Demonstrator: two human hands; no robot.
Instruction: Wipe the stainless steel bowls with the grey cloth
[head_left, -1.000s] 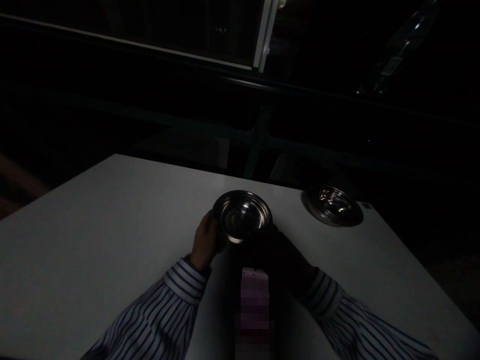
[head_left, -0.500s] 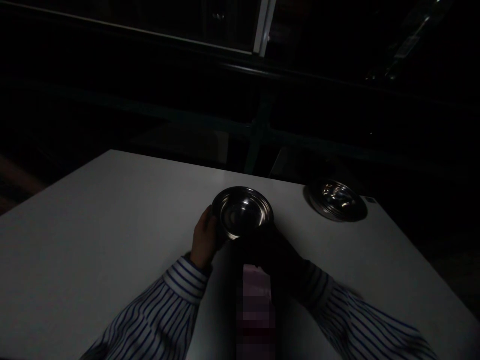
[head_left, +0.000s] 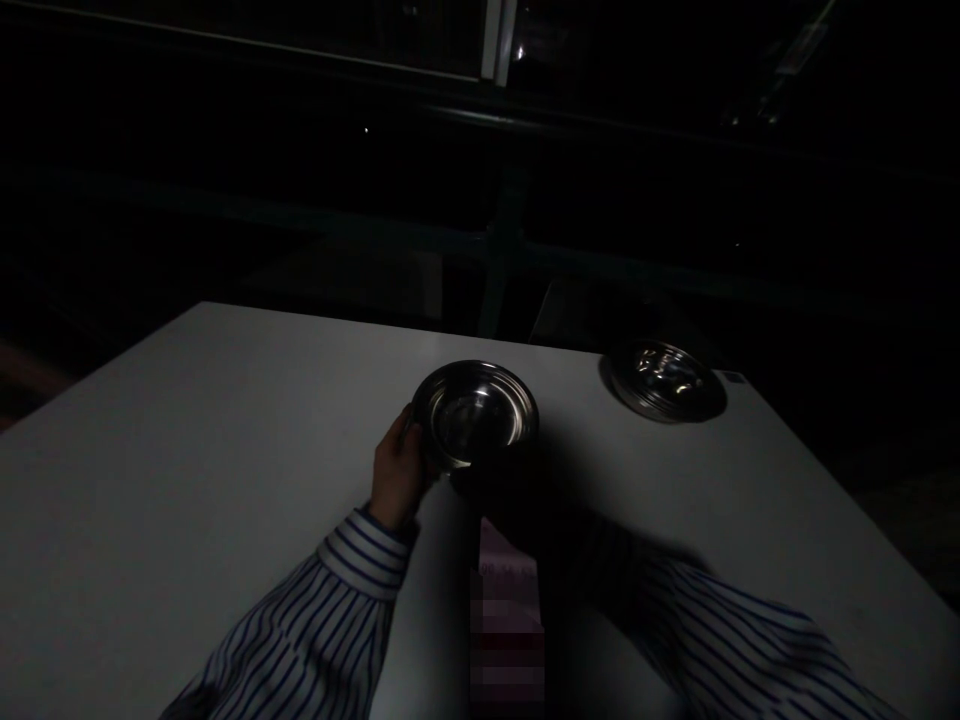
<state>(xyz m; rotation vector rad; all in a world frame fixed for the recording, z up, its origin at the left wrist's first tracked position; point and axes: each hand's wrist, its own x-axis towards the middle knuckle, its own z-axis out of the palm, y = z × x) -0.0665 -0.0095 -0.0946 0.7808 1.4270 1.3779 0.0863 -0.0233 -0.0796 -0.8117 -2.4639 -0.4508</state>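
Note:
A shiny round metal bowl (head_left: pixel 474 415) is tilted toward me over the white table (head_left: pixel 262 440), its inside facing up. At its left side my left hand (head_left: pixel 397 465) is closed on the rim, with the thumb toward the near edge. My right hand (head_left: pixel 514 495) lies in deep shadow at the near right part of the bowl and overlaps its rim. The fingers of that hand are lost in the dark, so their grip cannot be made out. Both arms wear blue-and-white striped sleeves.
More metal bowls, seemingly stacked, (head_left: pixel 667 382) stand near the table's far right corner, beside a small dark label (head_left: pixel 731 377). A pink printed piece (head_left: pixel 510 570), partly pixelated, shows below my right hand. Beyond the far edge lies a dark area with a pale vertical frame (head_left: pixel 497 40).
The whole view has shifted slightly. The bowl sits a little farther left and higher in the picture, with both hands still at it. More of the pink piece's print shows.

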